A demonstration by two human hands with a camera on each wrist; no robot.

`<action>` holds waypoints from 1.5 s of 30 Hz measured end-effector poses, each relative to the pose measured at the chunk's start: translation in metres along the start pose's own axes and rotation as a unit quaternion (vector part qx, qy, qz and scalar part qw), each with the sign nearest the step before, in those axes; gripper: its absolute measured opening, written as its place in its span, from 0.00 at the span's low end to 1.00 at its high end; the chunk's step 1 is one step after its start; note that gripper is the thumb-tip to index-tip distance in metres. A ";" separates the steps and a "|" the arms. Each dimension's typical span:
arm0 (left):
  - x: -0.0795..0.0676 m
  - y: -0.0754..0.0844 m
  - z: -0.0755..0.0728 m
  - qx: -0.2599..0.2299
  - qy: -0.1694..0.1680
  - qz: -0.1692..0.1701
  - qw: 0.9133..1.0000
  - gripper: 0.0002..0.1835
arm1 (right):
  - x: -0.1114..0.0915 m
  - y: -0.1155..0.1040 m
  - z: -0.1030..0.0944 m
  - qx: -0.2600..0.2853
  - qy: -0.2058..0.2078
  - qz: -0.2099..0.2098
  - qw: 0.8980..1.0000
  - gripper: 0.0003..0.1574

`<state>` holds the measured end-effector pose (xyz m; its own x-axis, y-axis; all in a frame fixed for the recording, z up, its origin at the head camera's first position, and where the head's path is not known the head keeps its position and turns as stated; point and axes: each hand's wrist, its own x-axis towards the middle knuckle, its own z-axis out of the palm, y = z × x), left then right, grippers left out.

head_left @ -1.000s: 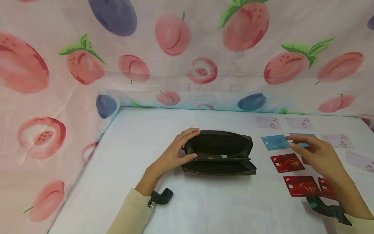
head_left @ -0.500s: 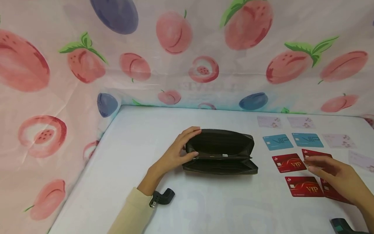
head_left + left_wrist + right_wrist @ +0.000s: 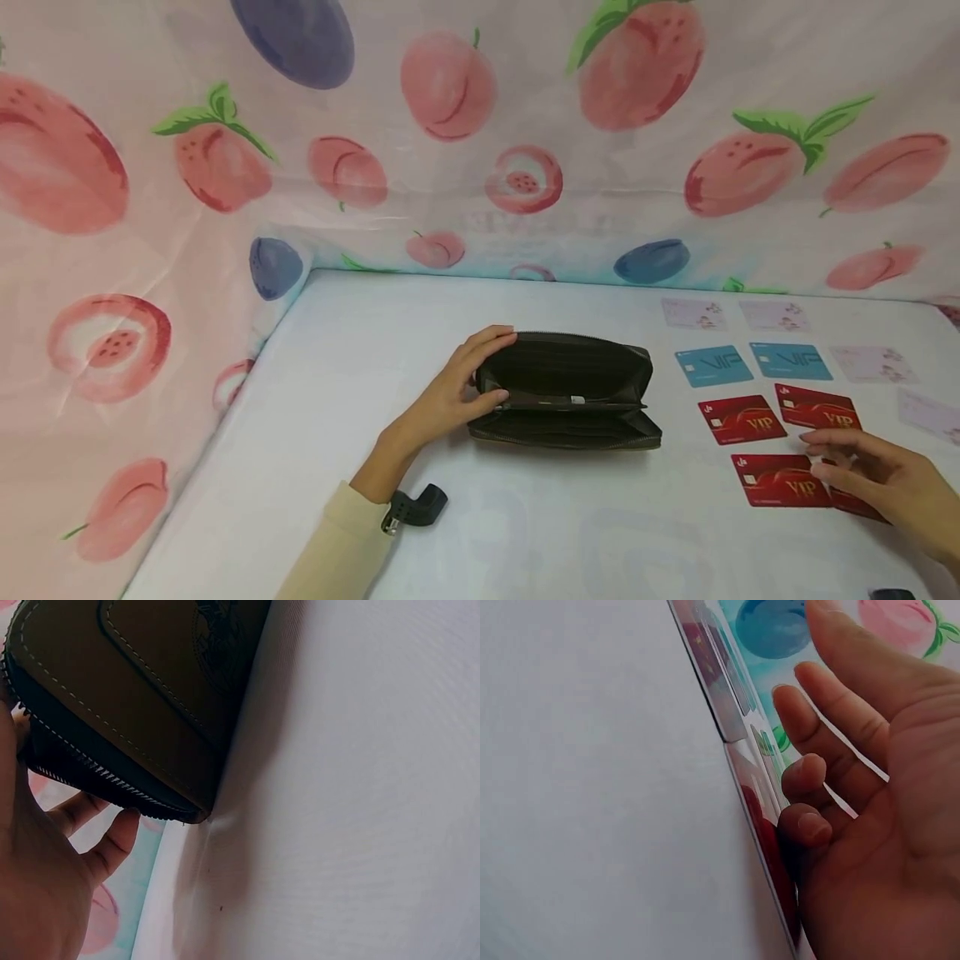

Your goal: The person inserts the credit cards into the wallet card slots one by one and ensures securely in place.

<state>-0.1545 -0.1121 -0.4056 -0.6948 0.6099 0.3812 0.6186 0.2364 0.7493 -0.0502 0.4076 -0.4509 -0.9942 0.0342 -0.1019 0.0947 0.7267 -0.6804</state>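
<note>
A dark zip-around wallet (image 3: 570,358) stands unzipped on the white table, its compartments facing up toward the head camera. My left hand (image 3: 450,390) grips its left end, with the thumb on the inner divider and the fingers over the back edge. In the left wrist view the wallet's brown outer face (image 3: 142,690) shows white stitching and a dark emblem. My right hand (image 3: 885,479) holds nothing; its fingers are loosely bent over the lower right red VIP card (image 3: 857,504), partly covering it. Other red VIP cards (image 3: 742,419) lie beside and behind that one.
Two blue VIP cards (image 3: 714,366) lie behind the red ones. Several pale pink cards (image 3: 693,314) lie farther back and to the right on the white table (image 3: 360,333). A fruit-print cloth (image 3: 442,192) rises behind the table and along its left side.
My right hand has moved from over the blue cards toward the front right, down past the red cards, uncovering the blue cards. My left hand and the wallet have stayed in place.
</note>
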 end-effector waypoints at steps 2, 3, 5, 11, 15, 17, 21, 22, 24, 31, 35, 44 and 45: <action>-0.001 0.001 -0.002 -0.001 0.003 -0.004 1.000 0.35 | 0.000 0.000 0.001 -0.003 0.000 -0.007 1.000 0.25; -0.002 0.002 -0.002 -0.002 0.004 -0.005 1.000 0.35 | 0.001 0.000 0.001 -0.006 0.002 -0.011 1.000 0.26; -0.002 0.002 -0.002 -0.004 0.004 -0.008 1.000 0.35 | 0.000 0.001 0.001 -0.009 0.005 -0.021 1.000 0.26; 0.003 0.001 0.002 -0.014 0.003 0.004 1.000 0.35 | -0.004 0.003 -0.001 -0.026 -0.006 -0.044 0.999 0.25; 0.004 0.001 0.002 -0.008 0.003 0.009 1.000 0.35 | -0.005 0.002 0.001 -0.051 -0.020 -0.048 0.997 0.28; 0.004 0.001 0.000 -0.004 0.004 0.011 1.000 0.35 | -0.004 0.001 0.002 -0.064 -0.022 -0.056 0.996 0.29; 0.003 0.000 -0.001 -0.005 0.006 0.012 1.000 0.35 | -0.001 -0.002 0.003 -0.083 -0.019 -0.085 0.993 0.30; 0.003 0.000 -0.001 -0.006 0.007 0.013 1.000 0.35 | -0.001 -0.003 0.003 -0.085 -0.019 -0.089 0.992 0.30; 0.002 -0.001 -0.001 -0.008 0.007 0.013 1.000 0.35 | -0.001 -0.004 0.002 -0.085 -0.020 -0.095 0.992 0.30; 0.001 -0.001 0.000 -0.007 0.007 0.008 1.000 0.35 | -0.004 -0.009 0.003 -0.080 -0.030 -0.103 0.991 0.31; 0.002 0.000 0.000 -0.010 0.005 0.013 1.000 0.35 | -0.005 -0.012 0.004 -0.085 -0.034 -0.106 0.990 0.32; 0.004 0.026 -0.004 -0.017 0.006 0.011 1.000 0.33 | -0.004 -0.014 0.005 -0.105 -0.049 -0.073 0.991 0.41; 0.004 0.030 -0.005 -0.020 0.007 0.011 1.000 0.33 | -0.004 -0.014 0.005 -0.105 -0.049 -0.072 0.991 0.41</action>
<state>-0.1410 -0.1064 -0.3786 -0.6858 0.6044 0.4055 0.6193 0.1919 0.7613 -0.0477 0.3937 -0.4442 -0.9859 -0.1399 -0.0913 -0.0712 0.8464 -0.5278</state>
